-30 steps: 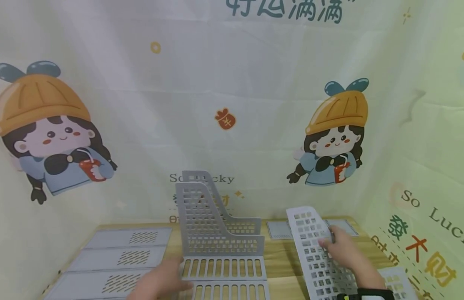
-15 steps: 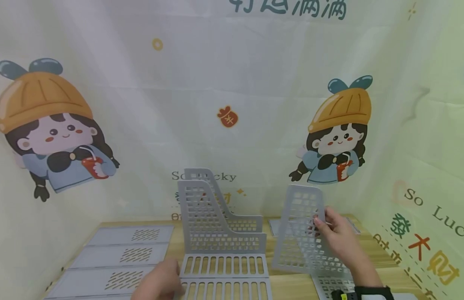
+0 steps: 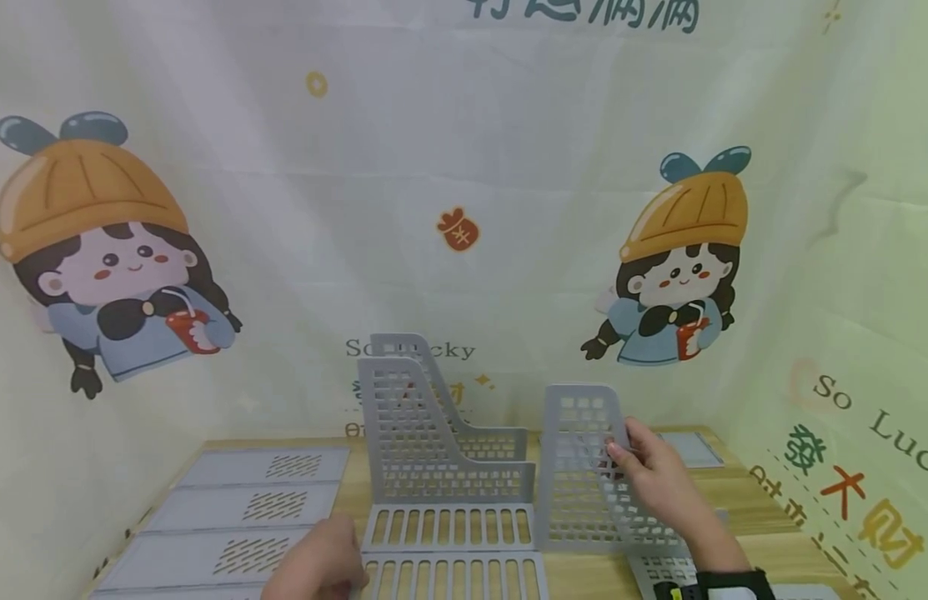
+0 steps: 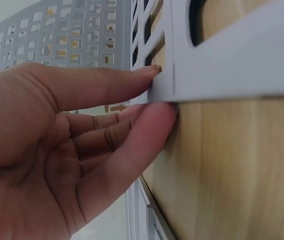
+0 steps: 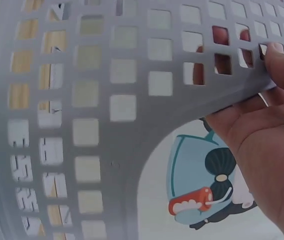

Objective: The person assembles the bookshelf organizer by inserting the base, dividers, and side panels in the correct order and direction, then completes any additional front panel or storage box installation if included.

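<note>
My left hand (image 3: 317, 557) is at the left edge of a grey slotted base panel (image 3: 452, 552) lying on the wooden table. In the left wrist view, its thumb lies over the edge of the slotted panel (image 4: 241, 70) and the index finger is under it, pinching it. My right hand (image 3: 659, 479) grips the sloped edge of a grey perforated file-holder side panel (image 3: 551, 467), held upright to the right of the base. The right wrist view shows its curved cutout and square holes. Two similar side panels (image 3: 392, 365) stand upright, one behind the other, behind the slotted base.
On the left lie several flat grey panels (image 3: 201, 508) with slanted slots. A small flat panel (image 3: 692, 450) rests at the back right of the wooden table (image 3: 741, 517). A printed cloth (image 3: 343, 250) hangs behind and to both sides.
The perforated side panel has risen upright and moved left toward the slotted base, gripped in my right hand. My left hand's fingers have drawn in at the base panel's left edge.
</note>
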Demonstrator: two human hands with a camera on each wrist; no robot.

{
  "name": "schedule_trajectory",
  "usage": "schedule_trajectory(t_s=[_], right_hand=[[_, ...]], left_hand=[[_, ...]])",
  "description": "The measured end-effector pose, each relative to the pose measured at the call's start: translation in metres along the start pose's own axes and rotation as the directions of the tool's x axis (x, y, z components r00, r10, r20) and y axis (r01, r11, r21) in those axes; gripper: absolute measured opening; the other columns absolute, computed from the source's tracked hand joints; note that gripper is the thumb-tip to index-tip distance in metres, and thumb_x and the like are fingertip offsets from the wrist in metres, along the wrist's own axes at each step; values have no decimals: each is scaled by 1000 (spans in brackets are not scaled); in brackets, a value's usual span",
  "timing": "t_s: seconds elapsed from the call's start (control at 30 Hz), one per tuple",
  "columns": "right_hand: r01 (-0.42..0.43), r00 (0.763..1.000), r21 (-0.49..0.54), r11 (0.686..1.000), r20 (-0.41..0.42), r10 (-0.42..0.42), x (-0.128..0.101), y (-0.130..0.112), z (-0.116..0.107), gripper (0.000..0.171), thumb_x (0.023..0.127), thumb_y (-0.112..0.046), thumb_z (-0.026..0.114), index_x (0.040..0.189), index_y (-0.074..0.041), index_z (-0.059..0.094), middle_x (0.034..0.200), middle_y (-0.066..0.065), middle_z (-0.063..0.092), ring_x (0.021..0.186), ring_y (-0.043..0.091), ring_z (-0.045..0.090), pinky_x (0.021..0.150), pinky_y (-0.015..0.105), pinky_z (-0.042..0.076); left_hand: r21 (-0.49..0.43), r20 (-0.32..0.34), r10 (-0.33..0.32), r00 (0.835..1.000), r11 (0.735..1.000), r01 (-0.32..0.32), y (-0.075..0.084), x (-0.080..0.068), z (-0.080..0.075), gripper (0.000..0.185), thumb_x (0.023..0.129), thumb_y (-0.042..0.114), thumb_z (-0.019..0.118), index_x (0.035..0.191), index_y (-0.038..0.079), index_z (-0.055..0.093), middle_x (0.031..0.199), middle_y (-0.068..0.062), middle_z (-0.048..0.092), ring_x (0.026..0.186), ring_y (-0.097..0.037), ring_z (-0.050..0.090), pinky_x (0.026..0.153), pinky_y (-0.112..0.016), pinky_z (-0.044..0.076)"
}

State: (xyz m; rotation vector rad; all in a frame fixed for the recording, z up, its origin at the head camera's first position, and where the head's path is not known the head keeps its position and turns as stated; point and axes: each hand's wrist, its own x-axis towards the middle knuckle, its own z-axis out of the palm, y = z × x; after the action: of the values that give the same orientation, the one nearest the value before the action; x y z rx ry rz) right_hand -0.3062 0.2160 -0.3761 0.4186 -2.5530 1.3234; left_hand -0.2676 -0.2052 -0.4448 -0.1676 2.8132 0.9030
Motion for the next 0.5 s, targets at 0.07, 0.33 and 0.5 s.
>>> schedule_trajectory(t_s=[0.07, 0.33, 0.5], right_hand=[[-7, 1000, 3, 1000, 16, 7, 1, 0, -1, 22, 110, -8, 55, 131, -3, 57, 111, 18, 74, 91, 18, 69, 73, 29, 57], [5, 981, -128, 992, 191, 20, 1, 1, -2, 18, 108, -12, 60, 122, 1, 60, 104, 12, 73, 91, 19, 69, 74, 35, 57], [-12, 962, -348, 937, 253, 106, -1, 7, -5, 10, 105, -8, 63, 97, -3, 59, 83, 4, 63, 75, 16, 56, 67, 36, 46]], left_hand=[[5, 1, 9, 1000, 1000, -9, -1, 0, 0, 15, 69, -5, 82, 75, 3, 70, 65, -8, 69, 58, -19, 62, 55, -29, 54], [-17, 18, 0, 1000, 1000, 1, -6, 1, 0, 15, 73, -4, 82, 75, 3, 69, 67, -9, 69, 59, -18, 62, 55, -28, 53], [-26, 23, -15, 1000, 1000, 15, -9, 2, 0, 19, 79, -1, 83, 80, 2, 65, 72, -10, 68, 63, -21, 64, 58, -30, 54]])
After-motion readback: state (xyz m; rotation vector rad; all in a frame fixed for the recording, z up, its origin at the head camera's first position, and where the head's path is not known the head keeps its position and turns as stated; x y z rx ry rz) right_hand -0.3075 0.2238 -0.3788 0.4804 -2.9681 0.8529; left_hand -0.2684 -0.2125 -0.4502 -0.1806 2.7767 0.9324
